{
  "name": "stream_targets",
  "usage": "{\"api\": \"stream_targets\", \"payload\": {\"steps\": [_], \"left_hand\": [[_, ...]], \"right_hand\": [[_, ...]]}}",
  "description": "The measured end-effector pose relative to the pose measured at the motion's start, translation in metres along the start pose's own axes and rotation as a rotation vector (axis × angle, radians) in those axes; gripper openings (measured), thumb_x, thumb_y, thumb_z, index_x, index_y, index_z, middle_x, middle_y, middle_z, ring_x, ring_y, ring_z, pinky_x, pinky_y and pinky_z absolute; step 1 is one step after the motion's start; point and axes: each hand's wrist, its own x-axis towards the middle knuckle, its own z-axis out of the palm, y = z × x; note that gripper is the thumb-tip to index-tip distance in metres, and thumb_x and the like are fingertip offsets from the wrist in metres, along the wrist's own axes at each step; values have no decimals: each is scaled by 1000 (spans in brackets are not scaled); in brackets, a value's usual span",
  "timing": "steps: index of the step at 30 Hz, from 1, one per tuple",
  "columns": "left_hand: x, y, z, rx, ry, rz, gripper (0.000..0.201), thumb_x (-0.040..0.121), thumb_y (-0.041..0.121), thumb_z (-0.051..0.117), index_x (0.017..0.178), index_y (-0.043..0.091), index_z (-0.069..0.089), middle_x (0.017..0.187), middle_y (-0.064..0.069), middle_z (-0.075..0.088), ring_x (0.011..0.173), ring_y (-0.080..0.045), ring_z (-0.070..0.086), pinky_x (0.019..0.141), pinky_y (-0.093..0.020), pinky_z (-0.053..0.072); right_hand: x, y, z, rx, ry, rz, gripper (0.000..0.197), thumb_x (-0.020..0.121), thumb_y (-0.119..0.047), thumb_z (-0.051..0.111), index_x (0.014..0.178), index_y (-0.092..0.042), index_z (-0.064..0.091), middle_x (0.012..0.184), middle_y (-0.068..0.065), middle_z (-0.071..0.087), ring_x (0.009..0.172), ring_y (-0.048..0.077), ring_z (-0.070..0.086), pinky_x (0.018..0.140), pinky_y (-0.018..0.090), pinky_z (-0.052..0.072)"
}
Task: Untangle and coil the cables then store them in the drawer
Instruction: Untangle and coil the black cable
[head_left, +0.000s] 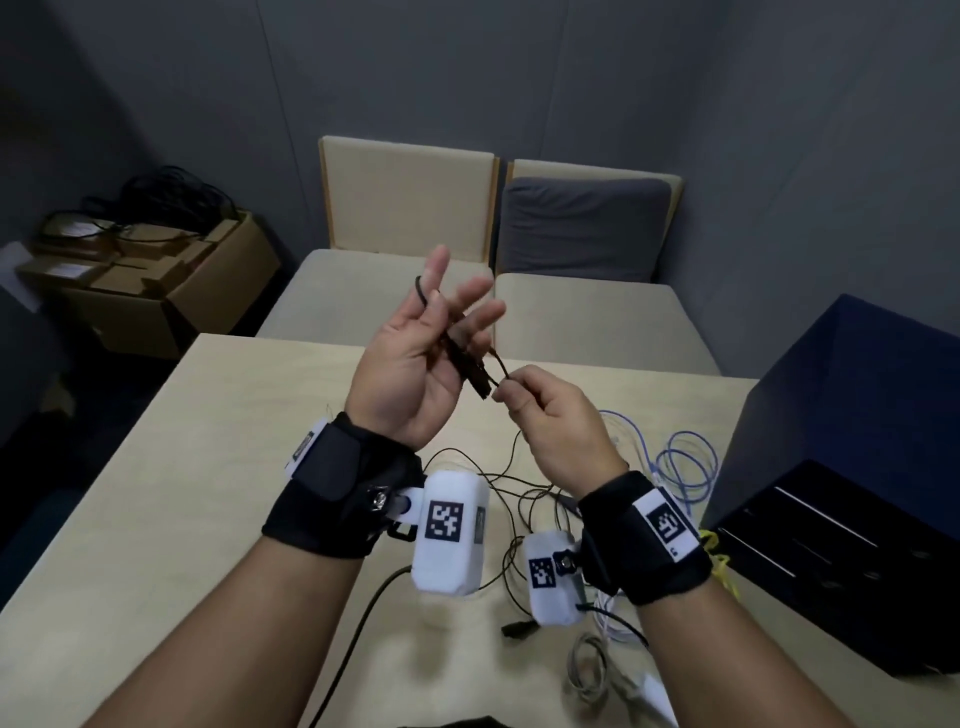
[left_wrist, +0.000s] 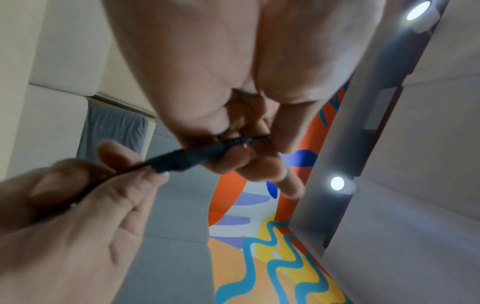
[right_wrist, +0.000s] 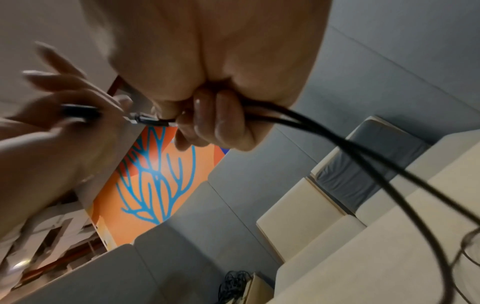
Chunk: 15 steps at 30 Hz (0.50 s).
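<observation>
Fingertips (head_left: 506, 399) of my right hand (head_left: 563, 423) pinch the thin black cable (head_left: 470, 364) beside its plug. On my left hand (head_left: 410, 364), palm up, I see the fingers (head_left: 435, 267) spread nearly straight with the cable threaded between them. Both hands are raised above the table (head_left: 208, 467). Below them lie tangled cables (head_left: 519, 488), with a blue cable (head_left: 685, 462) beside the dark drawer unit (head_left: 831, 415).

Both forearms are raised. The left hand (head_left: 415, 358) is palm-up with fingers spread under a black cable (head_left: 470, 364), which the right hand (head_left: 553, 413) pinches.
</observation>
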Motion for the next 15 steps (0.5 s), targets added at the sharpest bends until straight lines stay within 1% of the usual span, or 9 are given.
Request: {"api": "stream_targets", "payload": {"steps": [2, 4, 6, 8, 10, 12, 13, 15], "left_hand": [[5, -1, -3, -40, 86, 52, 30, 102, 21, 32, 126, 20, 50, 96, -2, 72, 90, -17, 70, 73, -25, 56], [9, -3, -7, -64, 171, 97, 32, 102, 23, 35, 130, 17, 48, 100, -3, 71, 95, -19, 69, 78, -28, 57], [13, -6, -13, -36, 218, 146, 38, 101, 17, 38, 138, 14, 40, 108, -4, 68, 98, -20, 68, 84, -30, 56], [16, -8, -19, 32, 228, 174, 45, 100, 9, 38, 145, 14, 32, 111, -4, 66, 101, -20, 67, 91, -30, 53], [18, -11, -23, 129, 217, 192, 50, 101, 3, 35, 148, 14, 24, 114, -3, 65, 108, -20, 64, 99, -33, 48], [20, -12, -25, 248, 195, 208, 53, 100, -2, 33, 149, 12, 19, 118, -3, 64, 117, -20, 60, 105, -35, 43], [21, -13, -25, 335, 181, 224, 55, 99, -5, 33, 149, 11, 19, 119, -4, 63, 119, -20, 58, 106, -34, 42], [22, -14, -28, 596, 139, 266, 58, 96, -10, 37, 148, 13, 22, 119, -2, 64, 121, -15, 57, 108, -29, 39]], "right_hand": [[-2, 0, -5, -67, -17, -16, 19, 93, -23, 60, 74, -20, 59, 57, -12, 45, 57, 4, 39, 56, 22, 33], [-7, 3, -9, -115, -37, -17, 21, 92, -21, 62, 71, -22, 57, 54, -12, 43, 56, 4, 38, 55, 19, 32], [-13, 5, -10, -150, -70, -13, 21, 92, -22, 61, 71, -23, 58, 52, -11, 41, 55, 4, 38, 53, 17, 30], [-20, 6, -11, -172, -101, -14, 20, 92, -22, 61, 72, -23, 59, 53, -10, 42, 54, 5, 38, 53, 18, 31], [-24, 4, -12, -205, -151, -12, 18, 91, -23, 61, 74, -26, 60, 56, -7, 48, 56, 7, 41, 56, 24, 35], [-27, 1, -13, -245, -199, -19, 15, 91, -25, 61, 76, -29, 60, 59, -5, 53, 58, 11, 46, 60, 30, 41], [-28, -2, -13, -256, -221, -27, 15, 90, -24, 60, 76, -28, 60, 58, -5, 53, 59, 12, 47, 61, 30, 41], [-29, -10, -15, -232, -258, -43, 13, 90, -22, 61, 78, -25, 62, 55, -7, 49, 54, 10, 44, 57, 26, 39]]}}
